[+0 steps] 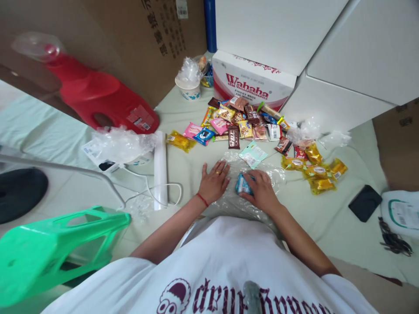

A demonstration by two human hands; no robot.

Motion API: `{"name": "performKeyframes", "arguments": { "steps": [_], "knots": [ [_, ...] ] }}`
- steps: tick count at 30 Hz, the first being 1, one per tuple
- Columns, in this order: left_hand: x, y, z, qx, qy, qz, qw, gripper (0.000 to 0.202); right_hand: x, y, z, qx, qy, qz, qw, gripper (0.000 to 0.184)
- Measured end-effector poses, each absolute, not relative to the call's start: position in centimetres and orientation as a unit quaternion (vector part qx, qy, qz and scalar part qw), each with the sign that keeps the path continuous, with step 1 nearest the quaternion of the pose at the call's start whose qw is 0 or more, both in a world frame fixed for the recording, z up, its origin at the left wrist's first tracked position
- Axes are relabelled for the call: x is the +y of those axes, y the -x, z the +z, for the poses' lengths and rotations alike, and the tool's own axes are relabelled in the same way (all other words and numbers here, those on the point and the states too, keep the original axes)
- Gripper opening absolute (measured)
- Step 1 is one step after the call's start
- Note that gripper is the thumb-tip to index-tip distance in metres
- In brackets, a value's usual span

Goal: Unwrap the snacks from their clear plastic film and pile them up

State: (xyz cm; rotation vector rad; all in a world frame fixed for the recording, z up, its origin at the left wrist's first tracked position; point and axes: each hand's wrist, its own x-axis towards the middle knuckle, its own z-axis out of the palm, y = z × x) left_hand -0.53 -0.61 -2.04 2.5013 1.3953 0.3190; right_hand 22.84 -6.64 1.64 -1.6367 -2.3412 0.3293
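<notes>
My left hand (pixel 214 181) lies flat on a sheet of clear plastic (pixel 276 172), fingers stretched out. Under the fingers and thumb of my right hand (pixel 262 190) is a small blue wrapped snack packet (pixel 242 185), gripped against the plastic. Just beyond both hands lies a pale mint-green packet (pixel 253 154). Farther off is a pile of wrapped snacks (pixel 238 120) in pink, yellow, brown and blue. Several yellow-wrapped snacks (pixel 320 171) are grouped to the right, and another yellow packet (pixel 181 141) sits left of the pile.
A Wahaha carton (pixel 252 80) stands behind the pile, beside a paper cup (pixel 188 89) stuffed with plastic. To the left are a red jug (pixel 104 96), a white roll (pixel 160 170), a white cable (pixel 147 183) and a green stool (pixel 62 248). A black phone-like object (pixel 365 203) lies right.
</notes>
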Motion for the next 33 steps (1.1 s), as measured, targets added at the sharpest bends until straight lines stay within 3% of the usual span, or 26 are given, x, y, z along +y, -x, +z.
{"name": "performKeyframes", "arguments": {
  "steps": [5, 9, 13, 15, 19, 24, 29, 33],
  "knots": [
    [-1.7, 2.4, -1.9, 0.484, -0.846, 0.206, 0.090, 0.053, -11.2, -26.3, 4.0, -0.797, 0.523, 0.168, 0.252, 0.037],
    [-2.6, 5.2, -1.9, 0.263, -0.909, 0.302, 0.119, 0.055, -15.9, -28.8, 4.5, -0.829, 0.438, 0.294, 0.187, 0.040],
    [-2.8, 7.4, -1.8, 0.081, -0.948, 0.186, 0.245, 0.059, -18.1, -29.7, 2.6, -0.819, 0.453, 0.319, 0.152, 0.045],
    [-2.7, 8.0, -1.9, 0.085, -0.946, 0.155, 0.271, 0.053, -18.4, -29.9, 1.2, -0.810, 0.467, 0.305, 0.181, 0.037],
    [-1.9, 8.3, -1.9, 0.115, -0.923, 0.167, 0.326, 0.020, -18.3, -29.8, -0.4, -0.788, 0.478, 0.286, 0.262, 0.022],
    [-0.1, 7.3, 0.2, 0.158, -0.890, 0.138, 0.406, 0.026, -17.4, -30.4, 1.6, -0.705, 0.540, 0.374, 0.266, 0.026],
    [3.5, 4.9, 2.3, 0.259, -0.836, 0.141, 0.462, 0.032, -14.8, -31.8, 2.2, -0.558, 0.645, 0.435, 0.290, 0.042],
    [6.8, 1.6, 1.2, 0.358, -0.816, 0.157, 0.426, 0.032, -12.2, -32.4, 1.1, -0.493, 0.696, 0.429, 0.296, 0.048]
  ]
}}
